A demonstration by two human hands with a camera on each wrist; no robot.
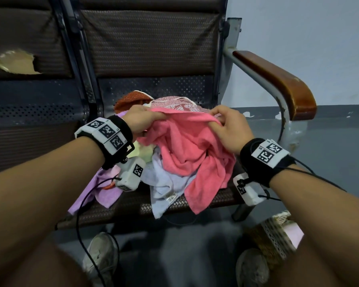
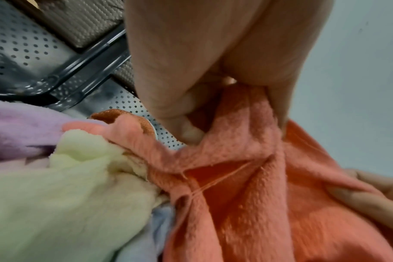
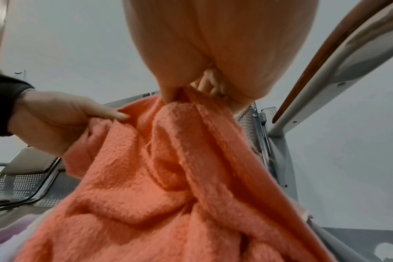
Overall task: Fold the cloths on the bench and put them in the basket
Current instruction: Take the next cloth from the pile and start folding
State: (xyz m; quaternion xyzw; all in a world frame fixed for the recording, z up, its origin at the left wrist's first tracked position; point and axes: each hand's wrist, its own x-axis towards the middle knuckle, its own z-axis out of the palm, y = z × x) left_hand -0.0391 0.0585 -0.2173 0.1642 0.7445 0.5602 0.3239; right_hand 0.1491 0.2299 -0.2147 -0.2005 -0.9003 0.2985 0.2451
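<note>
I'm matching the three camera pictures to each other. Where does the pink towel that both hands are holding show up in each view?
Head: the pink towel hangs mid-frame between left hand and right hand.
Left wrist: it fills the lower right, looking orange.
Right wrist: it fills the centre and bottom.
Shared landmark: the perforated metal seat.

dim, even indoor light; soft shadows; wide-angle bending at edges; wrist views blurred close up, colours shifted orange
</note>
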